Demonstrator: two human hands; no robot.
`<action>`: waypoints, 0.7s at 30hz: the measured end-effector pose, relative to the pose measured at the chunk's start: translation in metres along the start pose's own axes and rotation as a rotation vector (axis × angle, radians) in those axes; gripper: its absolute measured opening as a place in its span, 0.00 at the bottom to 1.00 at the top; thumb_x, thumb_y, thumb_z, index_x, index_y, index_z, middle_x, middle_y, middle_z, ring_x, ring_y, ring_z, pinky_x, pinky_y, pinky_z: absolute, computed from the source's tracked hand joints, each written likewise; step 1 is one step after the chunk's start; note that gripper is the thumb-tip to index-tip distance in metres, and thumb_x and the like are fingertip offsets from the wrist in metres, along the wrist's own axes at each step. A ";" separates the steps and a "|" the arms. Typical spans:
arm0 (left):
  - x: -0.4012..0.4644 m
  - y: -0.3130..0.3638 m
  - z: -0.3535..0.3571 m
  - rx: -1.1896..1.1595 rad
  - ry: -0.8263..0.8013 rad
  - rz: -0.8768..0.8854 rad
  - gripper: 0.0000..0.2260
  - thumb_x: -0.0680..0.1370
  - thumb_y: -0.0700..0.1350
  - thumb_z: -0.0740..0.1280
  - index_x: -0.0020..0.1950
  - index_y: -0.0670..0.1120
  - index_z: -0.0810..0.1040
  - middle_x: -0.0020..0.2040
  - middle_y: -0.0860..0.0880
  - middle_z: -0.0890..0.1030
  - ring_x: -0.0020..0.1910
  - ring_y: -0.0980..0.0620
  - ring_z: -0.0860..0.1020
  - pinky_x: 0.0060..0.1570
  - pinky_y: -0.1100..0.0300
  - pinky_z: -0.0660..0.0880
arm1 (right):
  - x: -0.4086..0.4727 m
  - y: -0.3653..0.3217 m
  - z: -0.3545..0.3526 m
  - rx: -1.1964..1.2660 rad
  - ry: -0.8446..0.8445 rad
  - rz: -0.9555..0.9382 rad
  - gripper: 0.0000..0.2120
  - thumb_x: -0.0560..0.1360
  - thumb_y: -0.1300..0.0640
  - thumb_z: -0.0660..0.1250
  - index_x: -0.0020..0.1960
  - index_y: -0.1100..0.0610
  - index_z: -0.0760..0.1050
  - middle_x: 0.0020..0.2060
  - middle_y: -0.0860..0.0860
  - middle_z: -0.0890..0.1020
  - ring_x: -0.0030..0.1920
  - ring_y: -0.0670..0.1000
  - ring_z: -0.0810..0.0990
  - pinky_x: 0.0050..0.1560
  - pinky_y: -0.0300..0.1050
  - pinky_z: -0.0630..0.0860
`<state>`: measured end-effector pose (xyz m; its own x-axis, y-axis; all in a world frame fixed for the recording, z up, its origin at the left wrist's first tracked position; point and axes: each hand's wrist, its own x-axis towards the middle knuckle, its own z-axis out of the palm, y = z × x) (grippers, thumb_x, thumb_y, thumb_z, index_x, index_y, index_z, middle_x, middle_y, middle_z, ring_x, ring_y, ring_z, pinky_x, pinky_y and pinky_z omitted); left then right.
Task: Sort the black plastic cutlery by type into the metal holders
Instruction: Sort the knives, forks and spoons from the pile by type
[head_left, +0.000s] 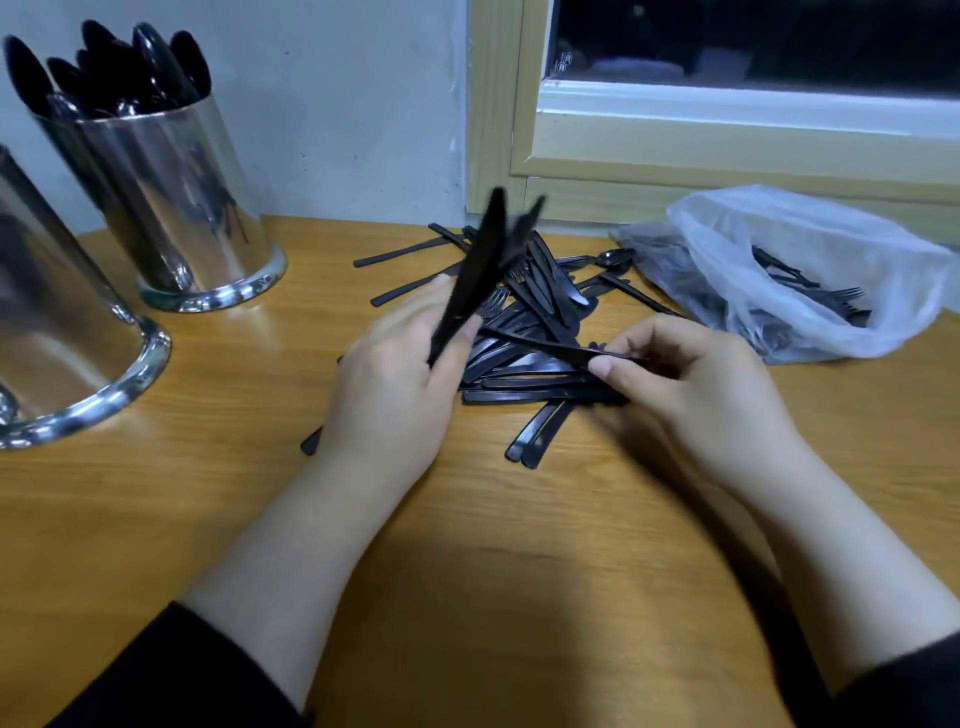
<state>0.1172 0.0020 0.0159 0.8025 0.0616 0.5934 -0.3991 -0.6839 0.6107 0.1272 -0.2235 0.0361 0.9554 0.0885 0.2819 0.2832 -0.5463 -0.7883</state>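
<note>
Black plastic cutlery pile (524, 332): left hand (395, 384) grips gathered knives (480, 270); right hand (691, 384) pinches another knife (540, 347). Gathering step; next, probably transfer to shiny metal holder (67, 332).

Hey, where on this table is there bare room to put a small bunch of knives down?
Bare wood lies between the holders and the left hand, and along the near edge of the table between the forearms. Crowded: the pile between the hands, and the bag at right.

You had a wooden table (156, 519), pale grey wall (337, 104) far left, cream-framed window (727, 145) far right, dark outside.
</note>
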 end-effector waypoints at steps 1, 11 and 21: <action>0.002 0.001 0.001 0.018 -0.042 0.074 0.10 0.84 0.42 0.65 0.63 0.44 0.83 0.60 0.55 0.82 0.67 0.66 0.68 0.67 0.70 0.64 | -0.002 -0.003 0.002 0.087 -0.026 -0.003 0.05 0.73 0.54 0.75 0.41 0.53 0.81 0.37 0.49 0.83 0.35 0.41 0.76 0.39 0.31 0.70; 0.003 -0.001 0.002 -0.055 -0.296 -0.215 0.07 0.83 0.54 0.61 0.48 0.55 0.75 0.34 0.53 0.76 0.32 0.57 0.75 0.33 0.63 0.73 | 0.011 0.034 -0.021 -0.252 -0.055 0.107 0.06 0.76 0.45 0.70 0.49 0.47 0.79 0.42 0.46 0.80 0.39 0.42 0.76 0.42 0.34 0.71; 0.000 -0.003 0.002 -0.063 -0.303 -0.220 0.08 0.84 0.53 0.62 0.46 0.53 0.74 0.32 0.52 0.73 0.33 0.57 0.74 0.32 0.65 0.69 | 0.016 0.051 -0.019 -0.401 -0.242 0.066 0.07 0.73 0.47 0.74 0.51 0.42 0.80 0.49 0.43 0.75 0.51 0.45 0.75 0.58 0.52 0.73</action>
<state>0.1195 0.0022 0.0134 0.9631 -0.0220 0.2683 -0.2213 -0.6318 0.7429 0.1556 -0.2653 0.0110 0.9760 0.2079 0.0653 0.2115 -0.8315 -0.5136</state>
